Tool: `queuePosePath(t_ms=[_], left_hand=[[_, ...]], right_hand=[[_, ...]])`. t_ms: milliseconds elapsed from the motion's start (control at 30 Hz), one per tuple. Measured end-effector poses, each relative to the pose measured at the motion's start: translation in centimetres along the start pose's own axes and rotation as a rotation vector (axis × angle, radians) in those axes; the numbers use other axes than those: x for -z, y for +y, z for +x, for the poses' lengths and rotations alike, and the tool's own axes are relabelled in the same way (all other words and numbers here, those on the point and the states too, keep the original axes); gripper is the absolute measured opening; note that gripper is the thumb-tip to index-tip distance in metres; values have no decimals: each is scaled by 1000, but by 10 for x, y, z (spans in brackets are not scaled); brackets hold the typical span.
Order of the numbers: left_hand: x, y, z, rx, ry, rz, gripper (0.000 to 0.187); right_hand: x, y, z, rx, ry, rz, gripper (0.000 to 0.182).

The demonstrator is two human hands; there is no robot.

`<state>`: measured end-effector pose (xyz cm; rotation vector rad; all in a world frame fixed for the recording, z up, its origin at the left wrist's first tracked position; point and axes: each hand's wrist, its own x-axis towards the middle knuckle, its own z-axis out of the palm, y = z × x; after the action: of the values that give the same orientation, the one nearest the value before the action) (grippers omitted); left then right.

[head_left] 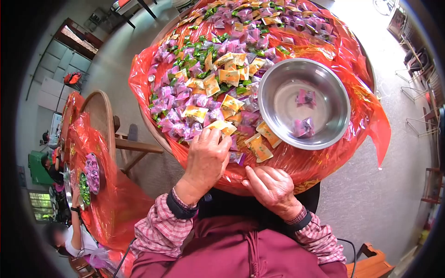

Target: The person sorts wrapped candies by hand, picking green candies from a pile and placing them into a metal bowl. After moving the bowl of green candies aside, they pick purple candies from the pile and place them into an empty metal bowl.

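Note:
My left hand [207,155] reaches into a pile of small wrapped packets, its fingers curled down on a yellow-orange packet [221,127]. The fingertips are partly hidden. Near the front edge of the round table, my right hand [271,187] is curled with its palm turned down; whatever its fingers may hold is hidden. Another yellow packet [258,147] lies between the two hands. Purple packets [174,127] and green packets [197,51] are mixed through the pile. To the right stands a steel bowl [340,104] with two purple packets [305,98] inside.
Red plastic sheeting [340,160] covers the round table and hangs over its right edge. At left is a second red-covered table [99,208] with bowls of purple and green packets. A person [76,236] reaches over it. A wooden stool [371,264] stands at lower right.

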<state>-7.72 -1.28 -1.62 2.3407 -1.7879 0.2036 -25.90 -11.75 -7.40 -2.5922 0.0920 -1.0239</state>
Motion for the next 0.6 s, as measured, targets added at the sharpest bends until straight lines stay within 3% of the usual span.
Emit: queuePosePath(t_ms=[133,200,333,400,467,533,600], left_hand=[[-6,-2,12,40,-121,110,37],[-5,-3,15,19,-120,146,28],[10,-13,18,14,-36,-204,28],[25,-11,24,219,-81,-566,23],[39,-1,38,251,-88,-627,20],[41,8,56,416,-175,-1025,20],[33,16,74,367,-206,-1021,24]], right_hand=[[-2,1,-3,-2,44,3,32],[-2,1,-4,5,41,7,32],[-2,2,-5,-1,53,13,32],[-2,3,-5,19,62,16,31],[-2,2,-5,17,65,22,31],[-3,2,-4,19,67,23,31],[-3,2,-5,13,73,16,31]])
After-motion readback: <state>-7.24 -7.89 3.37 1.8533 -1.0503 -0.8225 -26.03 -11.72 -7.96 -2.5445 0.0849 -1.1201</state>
